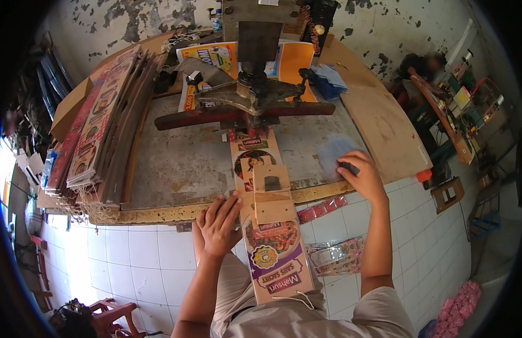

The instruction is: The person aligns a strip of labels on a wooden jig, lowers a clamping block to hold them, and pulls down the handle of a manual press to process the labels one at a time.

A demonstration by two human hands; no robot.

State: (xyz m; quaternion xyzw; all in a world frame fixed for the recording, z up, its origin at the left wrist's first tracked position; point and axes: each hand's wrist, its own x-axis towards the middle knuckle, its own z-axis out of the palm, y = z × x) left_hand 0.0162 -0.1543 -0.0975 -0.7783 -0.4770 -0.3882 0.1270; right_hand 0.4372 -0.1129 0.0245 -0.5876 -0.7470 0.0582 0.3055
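A long printed cardboard strip (pixel 272 242) runs from under the press over the table's front edge to my lap; a white string is at its near end. On the strip lies a light wooden block (pixel 273 210) with a dark rectangular opening and small holes. My left hand (pixel 218 226) rests at the strip's left edge beside the block, fingers stretched out, holding nothing visible. At the table's right front, my right hand (pixel 359 176) is closed, thumb against fingers, on a thin bluish clear plastic sheet (pixel 333 155), smeared by motion.
A metal press head (pixel 252 98) with a red-edged crossbar hangs over the grey table (pixel 176 163). Long printed boards (pixel 100 121) are stacked at left. Blue plastic sheets (pixel 330 81) lie at the back right. Below are printed packs (pixel 337 256) and a red stool (pixel 111 315). Another person sits far right.
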